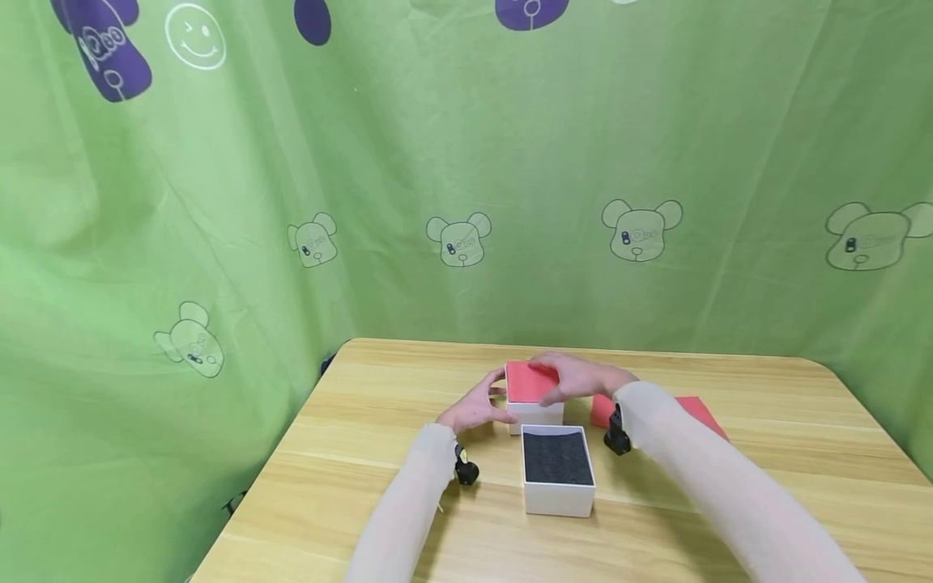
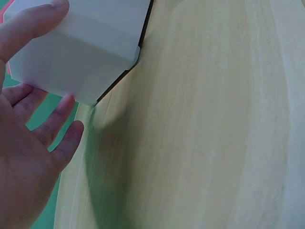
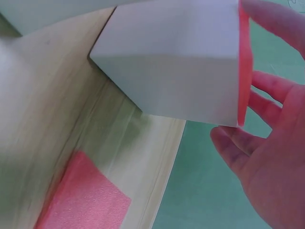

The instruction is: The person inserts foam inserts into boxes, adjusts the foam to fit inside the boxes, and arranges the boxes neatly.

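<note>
A white box stands toward the back of the table, with a red sheet covering its top. My left hand holds this box at its left side. In the left wrist view the thumb lies across one face and the fingertips are at another edge. From the right, my right hand reaches over the top, its fingers touching the red sheet. The right wrist view shows the sheet's red edge standing slightly proud of the rim, with fingertips right at it.
Nearer the front stands a second white box, open at the top, with dark grey material inside. Another red sheet lies on the wooden table, partly behind my right forearm. A green curtain hangs behind the table.
</note>
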The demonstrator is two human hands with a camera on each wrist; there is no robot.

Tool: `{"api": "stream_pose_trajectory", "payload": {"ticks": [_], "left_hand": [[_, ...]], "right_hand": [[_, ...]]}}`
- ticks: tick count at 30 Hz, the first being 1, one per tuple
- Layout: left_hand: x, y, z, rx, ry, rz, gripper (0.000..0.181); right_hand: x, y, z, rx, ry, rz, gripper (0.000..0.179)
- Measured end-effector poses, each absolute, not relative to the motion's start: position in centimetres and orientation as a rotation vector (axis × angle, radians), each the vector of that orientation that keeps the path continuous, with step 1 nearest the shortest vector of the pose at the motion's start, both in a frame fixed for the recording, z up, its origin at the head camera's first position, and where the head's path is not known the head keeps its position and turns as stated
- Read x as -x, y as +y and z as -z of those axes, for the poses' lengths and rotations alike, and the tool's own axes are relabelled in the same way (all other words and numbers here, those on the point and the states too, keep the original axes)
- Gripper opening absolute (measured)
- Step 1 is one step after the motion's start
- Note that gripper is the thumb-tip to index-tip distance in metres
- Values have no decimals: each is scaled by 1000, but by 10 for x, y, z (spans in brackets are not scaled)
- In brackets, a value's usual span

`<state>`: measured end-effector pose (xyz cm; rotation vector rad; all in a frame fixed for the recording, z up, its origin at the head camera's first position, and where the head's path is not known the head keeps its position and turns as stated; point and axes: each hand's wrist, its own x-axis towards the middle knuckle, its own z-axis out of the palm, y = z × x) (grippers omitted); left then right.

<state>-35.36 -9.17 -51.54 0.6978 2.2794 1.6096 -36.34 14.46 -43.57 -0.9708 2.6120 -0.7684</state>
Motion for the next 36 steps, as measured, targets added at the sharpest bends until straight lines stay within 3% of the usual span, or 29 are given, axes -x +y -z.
{"api": "stream_pose_trajectory", "payload": {"ticks": [36], "left_hand": [[357, -92, 519, -717, 2247, -1623, 100]], "right_hand": [[365, 146, 445, 1063, 2589, 853, 69]]}}
